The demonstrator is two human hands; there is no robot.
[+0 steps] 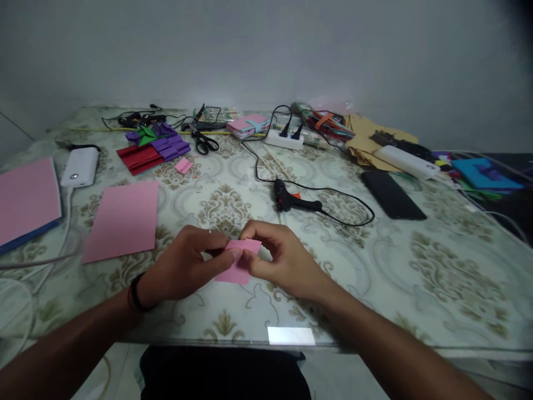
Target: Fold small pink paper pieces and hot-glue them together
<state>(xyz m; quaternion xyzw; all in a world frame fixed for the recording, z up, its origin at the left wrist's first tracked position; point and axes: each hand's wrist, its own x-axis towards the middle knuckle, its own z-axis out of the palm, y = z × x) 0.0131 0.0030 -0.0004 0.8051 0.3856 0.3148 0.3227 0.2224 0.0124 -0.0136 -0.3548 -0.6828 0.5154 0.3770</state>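
Observation:
A small piece of pink paper (238, 272) is held between both hands above the near middle of the table. My left hand (189, 261) pinches its upper left part between thumb and fingers; a dark band circles that wrist. On the other side, my right hand (283, 258) grips the paper's upper right edge, thumb in front and fingers behind. The fingertips of the two hands almost meet. Left of my left hand lies a larger pink sheet (122, 222), flat on the patterned tabletop. Beyond my right hand rests a black glue gun (291, 199) with its cord looping right.
Scissors (203, 139), folded red paper (139, 158) and purple paper (171, 145) lie at the back left. A white power strip (283, 140) stands behind the glue gun. A black phone (391, 194) lies right, a white power bank (80, 166) left, near a pink paper stack (29, 194).

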